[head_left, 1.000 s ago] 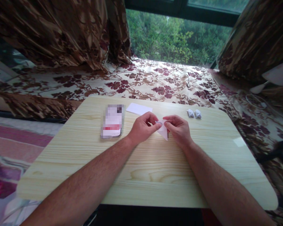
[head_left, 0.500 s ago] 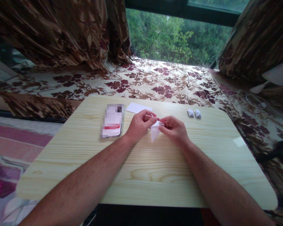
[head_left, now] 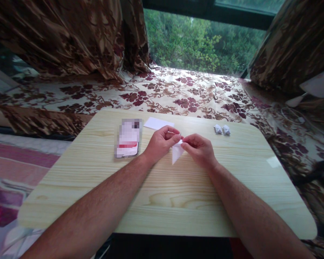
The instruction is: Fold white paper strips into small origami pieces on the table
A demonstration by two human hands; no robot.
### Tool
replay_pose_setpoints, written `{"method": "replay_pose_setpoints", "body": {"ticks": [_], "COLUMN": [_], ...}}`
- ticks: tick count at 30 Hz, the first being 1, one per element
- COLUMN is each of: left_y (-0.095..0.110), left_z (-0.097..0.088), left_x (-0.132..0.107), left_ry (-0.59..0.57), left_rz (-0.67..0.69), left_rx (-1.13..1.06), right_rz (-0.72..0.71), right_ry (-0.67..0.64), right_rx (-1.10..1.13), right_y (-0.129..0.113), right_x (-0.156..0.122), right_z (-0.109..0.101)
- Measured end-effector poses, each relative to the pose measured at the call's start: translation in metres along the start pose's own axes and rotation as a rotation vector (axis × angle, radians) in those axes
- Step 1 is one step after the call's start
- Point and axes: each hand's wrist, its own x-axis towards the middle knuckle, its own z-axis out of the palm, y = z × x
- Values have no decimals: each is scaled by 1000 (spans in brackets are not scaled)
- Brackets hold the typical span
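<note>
Between my two hands is a piece of folded white paper, its pointed end hanging down toward me. My left hand pinches its upper left part, thumb along the near side. My right hand grips the upper right edge between thumb and bent forefinger. The fingertips partly cover the top folds. Just beyond my left hand lies a flat white stack of paper. To the right, past my right hand, two small folded white paper shapes sit side by side.
A phone, partly pixelated, lies left of my left hand on the light wooden table. Behind the table runs a ledge with flowered cloth below a window. A bright patch shows near the table's right edge.
The fingers of both hands have shifted slightly around the folded paper, and its hanging point has turned and dropped a little to the left. Things on the table stay put.
</note>
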Motion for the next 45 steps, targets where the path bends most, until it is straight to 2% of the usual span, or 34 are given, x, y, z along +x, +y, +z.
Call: {"method": "replay_pose_setpoints", "body": {"ticks": [4, 9, 21, 27, 31, 34, 39, 45], "left_y": [0, 0, -2, -4, -3, -4, -4, 1], "left_z": [2, 2, 5, 5, 6, 4, 1, -2], "left_x": [-1, -1, 0, -1, -2, -2, -2, -3], "left_ry": [-57, -89, -92, -79, -126, -157, -169, -154], "left_rz": [-11, -27, -29, 74, 138, 128, 40, 27], "left_rx": [-55, -13, -5, 232, 334, 291, 189, 123], "right_rz": [-27, -37, -1, 8, 33, 73, 115, 126], "right_ry": [52, 107, 98, 26, 22, 23, 3, -41], "right_rx": [-25, -49, 27, 57, 2, -26, 95, 204], "right_y": [-5, -3, 5, 1, -2, -1, 0, 0], "right_x": [1, 2, 6, 4, 4, 6, 9, 10], "right_z": [1, 0, -2, 1, -2, -7, -13, -20]}}
